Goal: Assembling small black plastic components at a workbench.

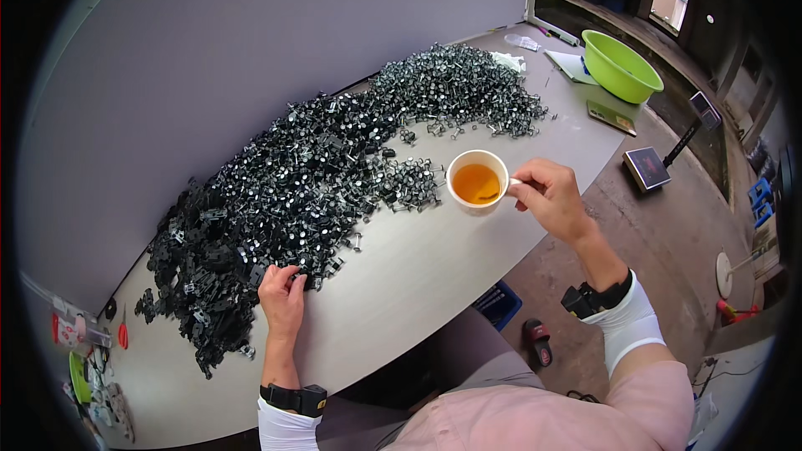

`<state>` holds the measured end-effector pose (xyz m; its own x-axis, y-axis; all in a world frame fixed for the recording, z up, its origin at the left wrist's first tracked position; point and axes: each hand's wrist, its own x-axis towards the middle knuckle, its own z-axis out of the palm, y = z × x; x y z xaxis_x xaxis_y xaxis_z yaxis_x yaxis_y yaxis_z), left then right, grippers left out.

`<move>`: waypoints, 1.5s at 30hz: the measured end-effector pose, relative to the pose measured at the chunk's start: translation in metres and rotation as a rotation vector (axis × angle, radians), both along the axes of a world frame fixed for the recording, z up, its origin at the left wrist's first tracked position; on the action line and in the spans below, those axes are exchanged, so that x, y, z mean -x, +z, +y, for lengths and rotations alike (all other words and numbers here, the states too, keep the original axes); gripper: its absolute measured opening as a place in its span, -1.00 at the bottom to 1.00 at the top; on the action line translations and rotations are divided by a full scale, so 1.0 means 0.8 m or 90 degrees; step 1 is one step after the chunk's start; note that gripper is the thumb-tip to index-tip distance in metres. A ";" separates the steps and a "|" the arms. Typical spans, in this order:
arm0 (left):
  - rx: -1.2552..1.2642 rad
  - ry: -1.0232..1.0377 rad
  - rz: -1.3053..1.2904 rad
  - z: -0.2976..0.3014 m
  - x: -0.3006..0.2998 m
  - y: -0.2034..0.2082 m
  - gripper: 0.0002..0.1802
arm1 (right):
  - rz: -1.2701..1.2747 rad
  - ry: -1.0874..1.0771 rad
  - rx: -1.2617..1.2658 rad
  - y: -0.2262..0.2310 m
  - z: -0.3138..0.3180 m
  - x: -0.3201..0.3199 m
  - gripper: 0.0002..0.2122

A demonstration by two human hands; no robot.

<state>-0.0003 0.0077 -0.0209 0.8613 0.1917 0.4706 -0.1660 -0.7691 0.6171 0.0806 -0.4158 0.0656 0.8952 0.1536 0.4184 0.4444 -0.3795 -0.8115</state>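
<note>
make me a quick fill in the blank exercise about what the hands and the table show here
1. The right hand holds a white cup by its ____.
2. The liquid in the cup is ____ in colour.
3. The left hand rests at the edge of the pile of small black and ____ parts.
4. The basin at the far end of the table is ____.

Missing words: handle; amber; silver; green
</note>
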 end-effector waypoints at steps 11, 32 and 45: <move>0.000 -0.001 0.003 0.003 0.001 0.002 -0.85 | -0.224 0.332 0.045 0.140 0.066 0.100 -0.85; -0.033 0.034 0.026 0.006 0.010 0.000 -0.84 | -0.257 0.723 -0.062 0.222 0.108 0.139 -0.86; -0.017 0.024 0.024 -0.001 0.005 0.001 -0.84 | -0.274 0.646 0.025 0.241 0.095 0.156 -0.84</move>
